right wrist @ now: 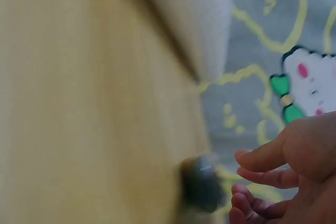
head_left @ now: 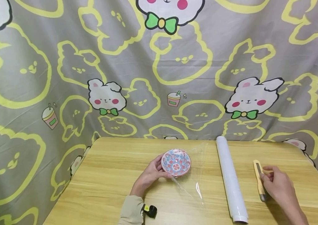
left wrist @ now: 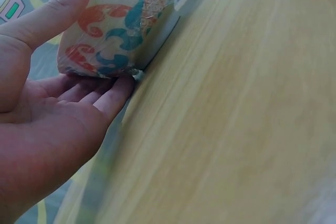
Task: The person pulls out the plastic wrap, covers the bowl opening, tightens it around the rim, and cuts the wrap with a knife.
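My left hand [head_left: 150, 172] grips a small bowl [head_left: 176, 163] with a red, blue and white pattern. Clear plastic wrap [head_left: 197, 187] covers it and trails out to its right. In the left wrist view, the thumb lies against the wrapped bowl [left wrist: 118, 30] and the fingers of the left hand [left wrist: 63, 114] are beneath it. Beside a yellow utility knife [head_left: 259, 181] is my right hand [head_left: 281, 186]. The right wrist view has the right hand [right wrist: 289, 177] loosely curled with nothing in it, apart from the knife's blurred dark end [right wrist: 202, 184].
A long white roll of plastic wrap [head_left: 230, 179] lies between the bowl and the knife. The wooden table [head_left: 105, 187] runs back to a grey curtain [head_left: 159, 68] printed with cartoon animals. A black strap with a small device [head_left: 150, 211] circles the left wrist.
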Available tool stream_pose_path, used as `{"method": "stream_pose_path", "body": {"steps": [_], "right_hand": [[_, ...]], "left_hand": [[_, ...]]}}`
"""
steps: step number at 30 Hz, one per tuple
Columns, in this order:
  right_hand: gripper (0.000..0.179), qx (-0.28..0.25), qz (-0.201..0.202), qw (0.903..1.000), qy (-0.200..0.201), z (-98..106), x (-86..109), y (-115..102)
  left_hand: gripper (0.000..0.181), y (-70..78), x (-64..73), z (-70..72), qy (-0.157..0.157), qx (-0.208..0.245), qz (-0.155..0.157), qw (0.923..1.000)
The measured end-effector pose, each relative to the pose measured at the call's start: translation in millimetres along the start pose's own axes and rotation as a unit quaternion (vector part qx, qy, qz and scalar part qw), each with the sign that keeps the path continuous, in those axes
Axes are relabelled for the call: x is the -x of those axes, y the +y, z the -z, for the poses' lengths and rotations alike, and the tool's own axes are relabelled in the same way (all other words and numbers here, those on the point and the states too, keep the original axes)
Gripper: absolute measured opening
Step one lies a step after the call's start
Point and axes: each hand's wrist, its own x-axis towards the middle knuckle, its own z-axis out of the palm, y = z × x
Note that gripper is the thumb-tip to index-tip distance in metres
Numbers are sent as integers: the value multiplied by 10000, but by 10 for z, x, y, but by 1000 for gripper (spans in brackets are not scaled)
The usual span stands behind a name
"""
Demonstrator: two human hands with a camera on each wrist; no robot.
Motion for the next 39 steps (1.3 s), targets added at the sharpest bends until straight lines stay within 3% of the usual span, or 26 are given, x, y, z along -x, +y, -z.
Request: {"method": "stream_pose_path", "body": {"steps": [5, 12, 15, 19, 23, 26, 31, 39], "right_hand": [[20, -367, 805, 9955, 331, 104, 107, -388], [18, -1221, 1822, 9746, 446, -31, 322, -1035], [18, -1338, 2054, 9693, 205, -187, 416, -1252], [19, -1395, 2191, 9648, -406, -427, 604, -1500], [34, -815, 2045, 9702, -1017, -650, 788, -1692], [39, -246, 1990, 9723, -1202, -784, 853, -1772], [24, 95, 2318, 9698, -749, -902, 891, -1793], [22, 345, 3058, 9514, 136, -902, 934, -1818]], "left_hand": [[106, 8, -1, 9, -170, 68, -30, 9998], [113, -5, 18, 14, -171, -303, -47, 9994], [110, -21, 12, -6, -53, -550, -131, 9984], [102, -16, 6, -61, 168, -774, -213, 9966], [98, 3, 7, -107, 276, -786, -343, 9959], [98, -5, 6, -120, 306, -765, -400, 9958], [97, -36, -4, -130, 437, -834, -311, 9951], [98, -35, -30, -132, 751, -920, -243, 9926]]}}
